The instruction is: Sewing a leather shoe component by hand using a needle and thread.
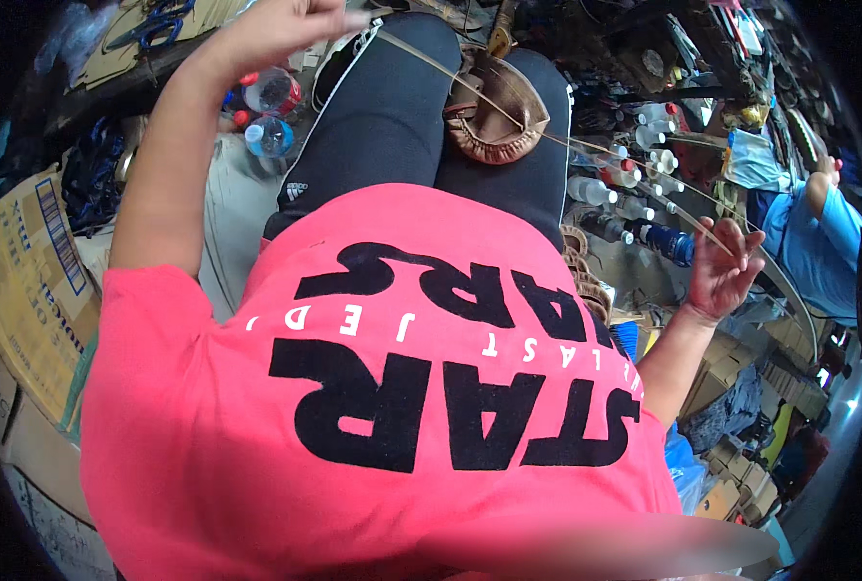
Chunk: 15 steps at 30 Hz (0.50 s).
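A brown leather shoe upper (503,150) with a gathered, puckered edge rests between my thighs. A long pale thread (431,60) runs taut out of it to both sides. My left hand (290,24) is raised at the upper left, its fingers pinched on the thread's one side; the top edge of the picture cuts off part of this hand. Out to the right, my right hand (724,269) has its fingers curled, with the other stretch of thread passing into them. Neither hand touches the leather itself.
Several plastic bottles (593,191) stand to the right of my legs, and more bottles (269,137) to the left. Blue-handled scissors (160,31) lie at the upper left. A cardboard box (39,281) is at my left. A person in blue (818,247) sits at the far right.
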Each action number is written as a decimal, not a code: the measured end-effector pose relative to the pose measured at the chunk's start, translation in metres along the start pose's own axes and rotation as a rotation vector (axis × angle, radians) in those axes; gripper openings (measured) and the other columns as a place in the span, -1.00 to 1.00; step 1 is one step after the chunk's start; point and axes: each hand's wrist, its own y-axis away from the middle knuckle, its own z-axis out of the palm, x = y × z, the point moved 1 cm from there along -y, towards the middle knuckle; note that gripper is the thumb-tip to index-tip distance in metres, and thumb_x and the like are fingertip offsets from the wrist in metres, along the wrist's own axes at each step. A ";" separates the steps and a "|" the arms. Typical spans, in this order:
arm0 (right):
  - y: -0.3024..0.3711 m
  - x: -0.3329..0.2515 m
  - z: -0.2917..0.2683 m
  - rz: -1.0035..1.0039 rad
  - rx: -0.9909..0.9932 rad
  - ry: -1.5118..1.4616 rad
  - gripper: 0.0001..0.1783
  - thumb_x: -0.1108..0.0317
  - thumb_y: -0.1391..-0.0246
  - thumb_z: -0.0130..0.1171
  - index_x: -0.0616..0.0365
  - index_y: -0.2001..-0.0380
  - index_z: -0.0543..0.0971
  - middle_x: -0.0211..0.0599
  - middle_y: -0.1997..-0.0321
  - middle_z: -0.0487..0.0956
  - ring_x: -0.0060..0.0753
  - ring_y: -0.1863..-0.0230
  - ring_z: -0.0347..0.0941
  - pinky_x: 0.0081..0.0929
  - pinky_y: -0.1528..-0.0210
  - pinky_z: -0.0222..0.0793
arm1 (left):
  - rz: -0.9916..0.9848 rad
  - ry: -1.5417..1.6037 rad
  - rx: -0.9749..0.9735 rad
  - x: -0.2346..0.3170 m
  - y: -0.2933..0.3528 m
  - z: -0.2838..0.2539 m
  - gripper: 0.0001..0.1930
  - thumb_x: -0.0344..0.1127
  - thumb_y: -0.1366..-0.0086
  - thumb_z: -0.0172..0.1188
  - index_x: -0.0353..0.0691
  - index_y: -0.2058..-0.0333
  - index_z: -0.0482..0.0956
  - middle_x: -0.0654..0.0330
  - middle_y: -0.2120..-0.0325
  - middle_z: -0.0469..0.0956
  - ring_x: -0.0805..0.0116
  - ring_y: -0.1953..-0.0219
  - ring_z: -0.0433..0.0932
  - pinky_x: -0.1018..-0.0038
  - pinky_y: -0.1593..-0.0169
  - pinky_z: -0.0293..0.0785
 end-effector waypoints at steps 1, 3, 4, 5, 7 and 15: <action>0.000 0.000 0.000 0.007 -0.006 0.012 -0.64 0.20 -0.12 0.13 0.02 0.02 0.50 -0.58 0.53 0.36 -0.50 0.32 0.27 -0.17 -0.13 0.07 | 0.234 0.273 -0.003 0.003 -0.008 0.005 -0.75 -0.15 -0.24 0.11 -0.24 0.37 0.55 0.19 0.41 0.51 0.39 0.33 0.51 0.45 0.21 0.44; 0.007 0.001 -0.003 0.197 -0.277 -0.050 -0.54 0.19 -0.11 0.14 0.05 -0.08 0.44 -0.58 0.48 0.39 -0.55 0.29 0.33 -0.29 -0.12 0.12 | 0.340 0.826 0.045 0.062 -0.009 0.030 -0.73 -0.15 -0.35 -0.06 -0.17 0.36 0.55 0.12 0.26 0.57 0.29 0.17 0.55 0.33 0.06 0.44; 0.010 0.002 -0.010 0.204 -0.283 -0.041 -0.54 0.19 -0.11 0.14 0.05 -0.08 0.44 -0.58 0.48 0.39 -0.55 0.29 0.33 -0.29 -0.12 0.12 | 0.344 0.836 0.054 0.075 -0.010 0.042 -0.73 -0.15 -0.35 -0.06 -0.17 0.36 0.55 0.12 0.26 0.57 0.29 0.17 0.55 0.33 0.06 0.44; 0.016 0.004 -0.023 0.301 -0.132 0.212 -0.55 0.19 -0.12 0.14 0.07 -0.07 0.45 -0.57 0.44 0.41 -0.57 0.29 0.34 -0.36 -0.05 0.17 | 0.431 1.188 -0.079 0.084 -0.015 0.054 -0.70 -0.14 -0.36 -0.09 -0.14 0.44 0.50 0.11 0.28 0.58 0.28 0.18 0.56 0.31 0.05 0.43; 0.022 0.020 -0.037 0.394 0.017 0.908 -0.61 0.21 -0.14 0.11 0.10 -0.01 0.49 -0.55 0.41 0.45 -0.61 0.31 0.37 -0.46 0.14 0.26 | 0.516 1.538 -0.211 0.090 -0.020 0.061 -0.66 -0.13 -0.37 -0.12 -0.12 0.53 0.46 0.11 0.30 0.58 0.26 0.19 0.56 0.28 0.05 0.42; 0.075 0.062 -0.046 0.090 -0.384 2.220 -0.63 0.19 -0.14 0.01 0.19 0.65 0.38 -0.08 0.56 0.41 0.04 0.46 0.34 -0.25 0.39 0.23 | 0.298 1.596 -0.624 -0.010 -0.077 0.026 -0.53 -0.06 -0.39 -0.18 -0.07 0.72 0.25 0.11 0.55 0.58 0.17 0.40 0.59 0.27 0.20 0.46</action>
